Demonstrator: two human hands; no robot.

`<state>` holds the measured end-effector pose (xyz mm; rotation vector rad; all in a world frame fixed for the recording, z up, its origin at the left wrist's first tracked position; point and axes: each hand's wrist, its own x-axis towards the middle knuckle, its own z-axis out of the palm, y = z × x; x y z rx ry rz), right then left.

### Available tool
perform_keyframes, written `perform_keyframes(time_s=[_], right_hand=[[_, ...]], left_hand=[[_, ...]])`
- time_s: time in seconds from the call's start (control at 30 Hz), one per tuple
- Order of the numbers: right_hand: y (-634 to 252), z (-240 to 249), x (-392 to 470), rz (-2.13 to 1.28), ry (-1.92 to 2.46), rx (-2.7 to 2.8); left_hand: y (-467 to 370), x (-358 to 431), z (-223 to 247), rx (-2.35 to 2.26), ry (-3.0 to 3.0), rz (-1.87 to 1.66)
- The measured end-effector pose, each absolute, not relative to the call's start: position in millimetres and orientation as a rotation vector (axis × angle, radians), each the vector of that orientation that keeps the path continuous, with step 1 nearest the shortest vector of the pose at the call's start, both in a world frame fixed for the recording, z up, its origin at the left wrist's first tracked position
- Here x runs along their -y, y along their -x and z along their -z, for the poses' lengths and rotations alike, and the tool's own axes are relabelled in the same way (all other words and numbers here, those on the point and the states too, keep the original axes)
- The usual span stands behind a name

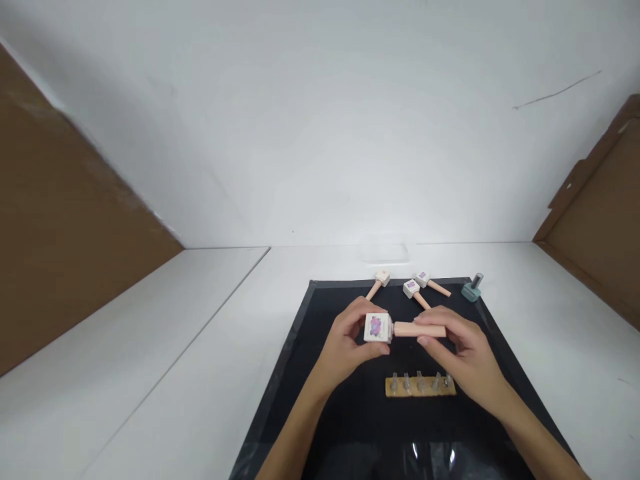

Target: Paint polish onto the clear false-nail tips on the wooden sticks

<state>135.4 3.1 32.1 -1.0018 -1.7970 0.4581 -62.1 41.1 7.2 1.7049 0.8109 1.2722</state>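
My left hand (347, 343) grips a white square nail polish bottle (376, 327) with a purple flower print, thumb below and fingers above. The long peach cap (415, 329) of that bottle is pinched between the thumb and fingers of my right hand (463, 347). Bottle and cap lie level, in line, with a bit of the neck showing between them; whether the cap is still threaded on, I cannot tell. Just below the hands sits a gold strip (420, 387) carrying several clear upright nail tips (420, 381).
Behind the hands lie three more peach-capped bottles (383, 277) (411, 288) (423, 279). A teal bottle with a grey cap (471, 290) stands at the black mat's (350, 427) far right corner. A clear plastic tray (384, 253) rests near the white wall. Brown cardboard panels (65, 213) flank both sides.
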Motion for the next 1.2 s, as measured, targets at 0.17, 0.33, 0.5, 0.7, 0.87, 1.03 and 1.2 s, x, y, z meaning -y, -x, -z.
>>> perform_keyframes(time_s=[0.17,0.33,0.5,0.7,0.87,1.03,1.2], right_hand=[[-128.8,-15.5,-3.8,-0.311,0.894,1.955],[-115.5,-2.5,1.1,-0.393,0.972,1.916],[-105.7,-6.3,4.1,-1.193,1.029,1.572],[-97.2,-4.1,8.1,-1.652,0.847,1.332],[-93.6,-3.4,9.2,-1.885,0.755,1.053],[-95.0,-5.0,8.1,-1.713,0.808,1.154],[-96.7,0.1,8.8,-1.580,0.924,1.371]], left_hand=[[61.5,-39.6,-13.4,-0.931,-1.773,-1.253],[60.4,-37.7,-13.9,-1.042,-1.858,-1.274],[59.9,-35.2,-16.9,-0.934,-1.810,-1.255],[55.5,-31.4,-15.3,-0.823,-1.714,-1.287],[50.9,-29.8,-2.8,-0.798,-1.585,-1.373],[48.5,-30.3,2.1,-0.789,-1.565,-1.444],[46.9,-30.1,2.3,-0.757,-1.563,-1.443]])
